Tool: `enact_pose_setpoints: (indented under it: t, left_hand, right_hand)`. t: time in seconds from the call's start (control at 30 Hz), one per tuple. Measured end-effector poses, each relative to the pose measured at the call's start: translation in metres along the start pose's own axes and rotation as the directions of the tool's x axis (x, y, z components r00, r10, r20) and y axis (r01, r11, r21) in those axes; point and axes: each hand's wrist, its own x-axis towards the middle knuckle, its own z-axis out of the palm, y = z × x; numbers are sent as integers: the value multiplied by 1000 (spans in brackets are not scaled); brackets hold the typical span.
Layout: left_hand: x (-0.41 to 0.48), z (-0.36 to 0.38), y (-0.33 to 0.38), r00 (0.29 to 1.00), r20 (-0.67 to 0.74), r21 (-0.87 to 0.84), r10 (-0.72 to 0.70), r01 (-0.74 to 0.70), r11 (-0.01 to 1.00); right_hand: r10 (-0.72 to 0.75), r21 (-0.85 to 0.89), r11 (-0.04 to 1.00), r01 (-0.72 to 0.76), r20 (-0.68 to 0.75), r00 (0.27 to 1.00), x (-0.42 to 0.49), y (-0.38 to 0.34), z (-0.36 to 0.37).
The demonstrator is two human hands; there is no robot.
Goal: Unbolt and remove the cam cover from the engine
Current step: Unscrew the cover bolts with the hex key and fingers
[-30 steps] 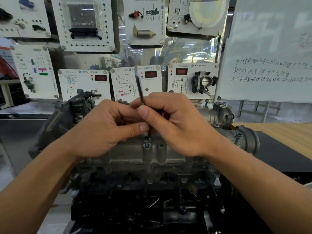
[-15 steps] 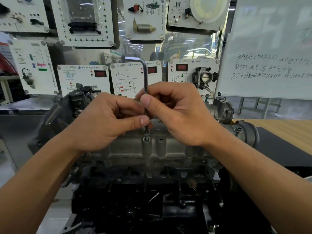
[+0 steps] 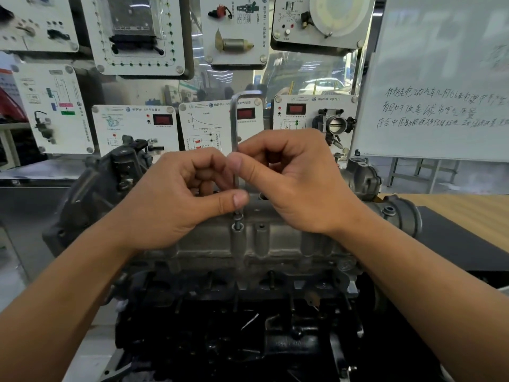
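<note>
Closest to me is the dark lower half of the engine, all brackets and gaps, the sort of place where a dropped bolt disappears. On top of it sits the grey cam cover, seated across the middle of the engine, right under both hands.

The bolt being worked is on the cover's near edge. Its head looks to stand a little proud of its boss, so I judge it loose and ready to be spun out by hand. The next boss to its right shows a dark hole; I cannot tell whether its bolt is out.

The left grip has thumb and curled fingers pinched on the hex key low down, just above the bolt head. The right grip pinches the same shaft higher up between thumb and forefinger. The key stands nearly upright, its short arm pointing right at the top.

To do this well, I would keep the key plumb and pressed fully into the socket, let the lower fingers steady it while the upper ones twirl, and catch the bolt as it frees.

Off to the right lies the wooden surface; behind are the display boards and a whiteboard.
</note>
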Motion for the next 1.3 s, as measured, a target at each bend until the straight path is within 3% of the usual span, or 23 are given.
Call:
enact_pose_setpoints:
  t: [0.2,0.37,0.53,0.8,1.03,1.3]
  left_hand:
    - [-1,-3,1,993,114,62,33,-40,997]
    - [-1,4,2,999,-25,2,26,-26,1000]
    - [-1,9,-1,995,-100,70,23,-16,997]
    - [-2,-2,3,996,89,25,18,-20,999]
    - [-1,4,3,999,-37,3,-7,7,1000]
    - [-1,6,3,993,-115,53,-2,8,999]
  right_hand:
    - [21,37,999,-23,63,998,-1,1,0]
    - [-13,35,999,12,10,1000,-1,-1,2]
    - [11,13,1000,-10,-17,1000,0,0,0]
    - [35,24,999,-36,67,997,-1,-1,1]
    - [-8,64,998,5,36,999,0,-5,0]
    - [40,99,994,-40,3,999,1,-5,0]
